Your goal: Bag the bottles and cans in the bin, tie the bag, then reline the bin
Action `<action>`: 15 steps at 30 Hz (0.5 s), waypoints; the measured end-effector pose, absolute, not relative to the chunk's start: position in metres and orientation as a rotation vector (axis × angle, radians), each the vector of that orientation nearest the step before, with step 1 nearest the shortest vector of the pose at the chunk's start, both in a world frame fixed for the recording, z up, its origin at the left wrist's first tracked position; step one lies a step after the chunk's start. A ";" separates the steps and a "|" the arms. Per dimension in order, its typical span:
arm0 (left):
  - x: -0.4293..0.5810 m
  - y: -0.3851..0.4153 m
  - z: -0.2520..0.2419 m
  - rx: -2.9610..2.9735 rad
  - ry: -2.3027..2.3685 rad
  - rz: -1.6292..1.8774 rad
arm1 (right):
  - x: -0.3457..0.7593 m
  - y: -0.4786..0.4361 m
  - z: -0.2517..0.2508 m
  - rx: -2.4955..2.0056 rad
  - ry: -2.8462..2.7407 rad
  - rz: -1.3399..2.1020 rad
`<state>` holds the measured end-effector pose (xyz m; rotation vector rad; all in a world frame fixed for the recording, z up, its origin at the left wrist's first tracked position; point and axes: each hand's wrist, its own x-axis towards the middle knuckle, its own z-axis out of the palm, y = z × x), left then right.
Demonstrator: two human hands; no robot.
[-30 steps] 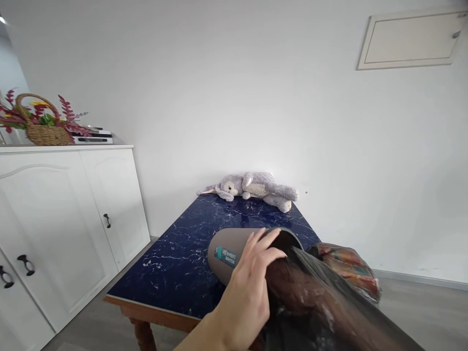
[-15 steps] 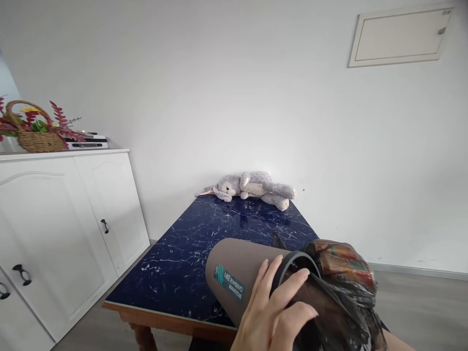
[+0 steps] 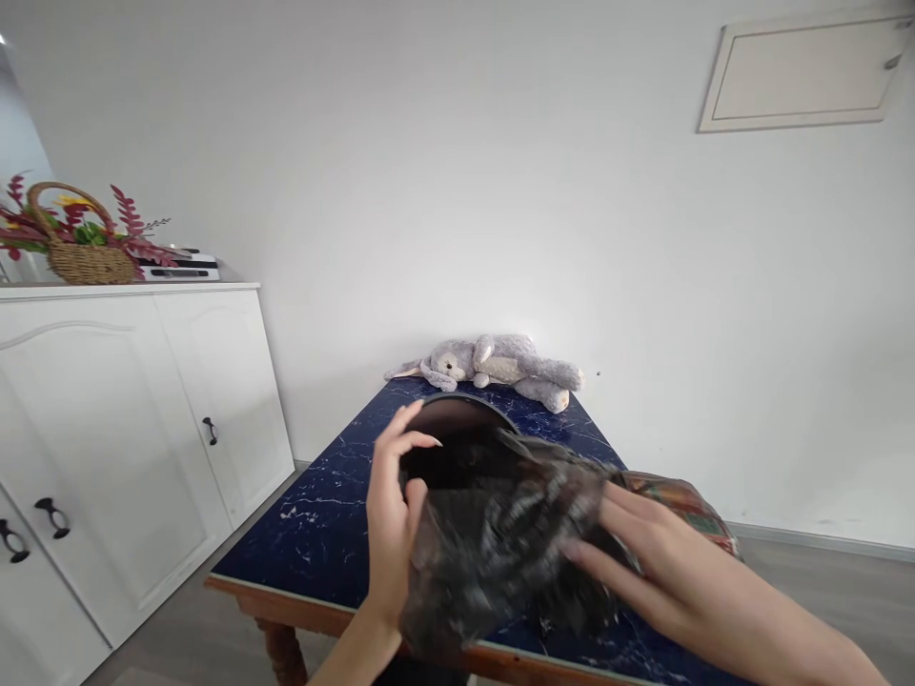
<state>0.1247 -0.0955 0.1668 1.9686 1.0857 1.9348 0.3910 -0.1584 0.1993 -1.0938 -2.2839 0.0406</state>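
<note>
The garbage bin [image 3: 457, 419] stands on the blue marbled table with its round mouth facing up and toward me. My left hand [image 3: 393, 486] grips the left side of its rim, fingers bent over the edge. A thin black garbage bag [image 3: 493, 534] is bunched over the bin's mouth and hangs down its near side, hiding most of the bin's body. On the right, my right hand [image 3: 643, 543] holds a gathered part of this bag; its fingertips are blurred. A filled bag with red and orange contents [image 3: 679, 500] lies behind my right hand, partly covered.
A grey plush rabbit [image 3: 493, 367] lies along the far end of the table [image 3: 321, 519], against the wall. To the left stands a white cabinet [image 3: 92, 410] bearing a wicker flower basket [image 3: 91, 264]. A panel door [image 3: 804, 76] is set in the wall.
The bin has turned from lying on its side to mouth up. My left hand is now at the rim's left side, and my right hand has come into view on the black bag.
</note>
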 end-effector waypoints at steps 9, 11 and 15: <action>0.088 -0.044 0.175 1.574 1.147 1.719 | 0.385 -0.146 0.197 -1.136 -2.069 -0.066; 0.087 -0.047 0.180 1.500 1.119 1.629 | 0.380 -0.137 0.192 -1.197 -1.992 -0.048; 0.083 -0.050 0.198 1.287 1.135 1.477 | 0.378 -0.115 0.188 -1.354 -1.797 0.058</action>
